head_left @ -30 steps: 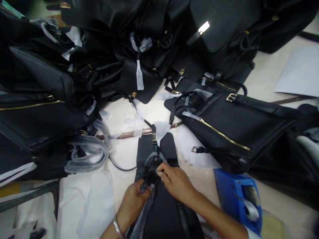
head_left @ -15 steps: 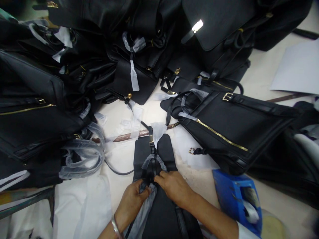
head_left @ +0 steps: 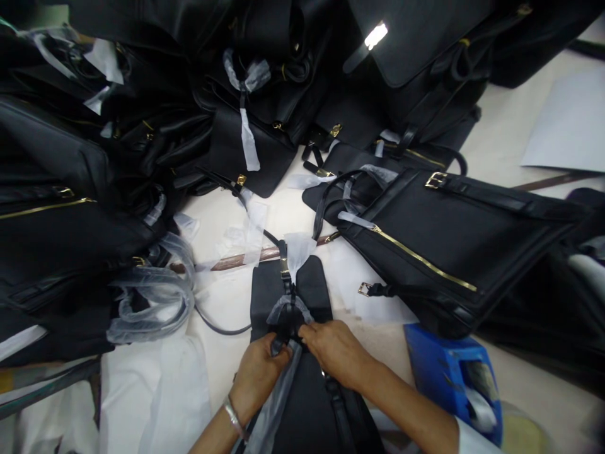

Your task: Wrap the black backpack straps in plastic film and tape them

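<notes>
A black bag (head_left: pixel 302 391) lies in front of me, its flap (head_left: pixel 312 284) pointing away. Translucent wrap (head_left: pixel 276 407) runs along a strap down its left side, and more wrap (head_left: pixel 308 311) loops round the handle. My left hand (head_left: pixel 265 369) pinches the top end of the wrapped strap. At the strap's base, my right hand (head_left: pixel 333 347) has its fingers closed on the black strap; the fingertips partly cover the spot. A gold buckle (head_left: pixel 284 265) and a white paper piece (head_left: pixel 299 249) sit at the flap's far end.
Another black bag (head_left: pixel 454 233) with a gold zip lies to the right, above a blue tape dispenser (head_left: pixel 454 378). Black bags (head_left: pixel 47 233) pile up at the left and back. Coiled plastic wrap (head_left: pixel 151 309) and white sheets (head_left: pixel 151 397) lie on the left.
Both hands stay at the strap's base. My left hand has turned and shifted slightly right; my right fingers have moved a little to the right, and the wrapped strap shows more.
</notes>
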A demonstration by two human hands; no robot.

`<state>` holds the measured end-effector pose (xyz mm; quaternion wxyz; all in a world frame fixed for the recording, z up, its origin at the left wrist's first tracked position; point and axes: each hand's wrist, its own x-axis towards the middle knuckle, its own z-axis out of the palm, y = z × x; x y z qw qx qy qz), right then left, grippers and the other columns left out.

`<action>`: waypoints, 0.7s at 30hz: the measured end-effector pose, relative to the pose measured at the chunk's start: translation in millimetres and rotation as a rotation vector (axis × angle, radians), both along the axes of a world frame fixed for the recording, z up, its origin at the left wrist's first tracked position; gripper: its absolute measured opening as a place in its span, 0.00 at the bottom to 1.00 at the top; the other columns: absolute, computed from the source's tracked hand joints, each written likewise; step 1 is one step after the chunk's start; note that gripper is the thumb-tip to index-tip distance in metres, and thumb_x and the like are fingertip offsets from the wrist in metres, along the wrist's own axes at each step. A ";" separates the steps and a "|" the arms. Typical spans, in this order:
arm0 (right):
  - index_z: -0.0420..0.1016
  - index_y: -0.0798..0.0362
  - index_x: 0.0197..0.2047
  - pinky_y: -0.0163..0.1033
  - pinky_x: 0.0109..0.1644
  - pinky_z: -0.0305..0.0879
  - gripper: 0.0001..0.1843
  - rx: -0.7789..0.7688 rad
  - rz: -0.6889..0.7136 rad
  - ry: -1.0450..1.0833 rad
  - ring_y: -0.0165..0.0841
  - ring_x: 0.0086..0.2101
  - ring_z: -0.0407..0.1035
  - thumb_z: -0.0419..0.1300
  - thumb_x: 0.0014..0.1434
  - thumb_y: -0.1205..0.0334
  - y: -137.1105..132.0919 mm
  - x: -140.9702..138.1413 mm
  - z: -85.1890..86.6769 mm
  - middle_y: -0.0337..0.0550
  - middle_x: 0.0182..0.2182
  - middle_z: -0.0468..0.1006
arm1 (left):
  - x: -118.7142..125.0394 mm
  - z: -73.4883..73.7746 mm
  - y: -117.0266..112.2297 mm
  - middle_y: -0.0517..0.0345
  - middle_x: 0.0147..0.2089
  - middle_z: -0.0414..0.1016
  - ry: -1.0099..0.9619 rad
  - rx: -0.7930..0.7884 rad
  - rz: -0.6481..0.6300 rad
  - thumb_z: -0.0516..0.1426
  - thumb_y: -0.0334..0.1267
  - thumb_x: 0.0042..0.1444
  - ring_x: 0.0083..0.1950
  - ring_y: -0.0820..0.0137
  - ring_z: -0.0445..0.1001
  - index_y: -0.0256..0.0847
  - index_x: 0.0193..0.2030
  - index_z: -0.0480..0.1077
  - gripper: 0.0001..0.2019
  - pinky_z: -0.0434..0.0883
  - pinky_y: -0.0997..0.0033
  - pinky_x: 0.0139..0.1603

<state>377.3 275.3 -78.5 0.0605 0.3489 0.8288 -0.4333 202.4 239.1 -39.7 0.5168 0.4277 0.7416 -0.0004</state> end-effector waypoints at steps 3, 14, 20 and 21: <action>0.69 0.52 0.42 0.37 0.35 0.61 0.10 -0.021 0.021 0.030 0.36 0.32 0.73 0.48 0.61 0.70 1.0 5.2 0.8 0.46 0.36 0.79 | 7.4 -7.7 2.3 0.60 0.25 0.73 0.033 0.003 -0.050 0.53 0.37 0.51 0.28 0.68 0.69 0.41 0.26 0.68 0.06 0.59 0.73 0.28; 0.68 0.48 0.52 0.35 0.46 0.62 0.15 -0.191 -0.308 0.272 0.34 0.43 0.71 0.50 0.64 0.62 19.4 -5.9 6.3 0.42 0.44 0.76 | 10.2 -21.7 2.7 0.53 0.31 0.79 0.074 0.086 -0.073 0.52 0.35 0.52 0.32 0.65 0.75 0.39 0.34 0.72 0.08 0.63 0.71 0.32; 0.72 0.50 0.48 0.34 0.45 0.64 0.14 -0.229 -0.329 0.345 0.31 0.40 0.70 0.48 0.64 0.67 13.7 -17.3 2.9 0.43 0.43 0.73 | 7.3 -17.9 3.6 0.53 0.33 0.80 0.062 0.047 -0.064 0.52 0.36 0.52 0.33 0.64 0.76 0.38 0.37 0.73 0.10 0.66 0.70 0.33; 0.73 0.50 0.47 0.33 0.44 0.63 0.14 -0.251 -0.342 0.366 0.30 0.40 0.70 0.49 0.64 0.67 13.5 -17.4 1.8 0.42 0.42 0.73 | 6.7 -17.5 2.9 0.54 0.33 0.80 0.059 0.047 -0.067 0.52 0.36 0.52 0.34 0.64 0.76 0.38 0.38 0.73 0.11 0.67 0.71 0.34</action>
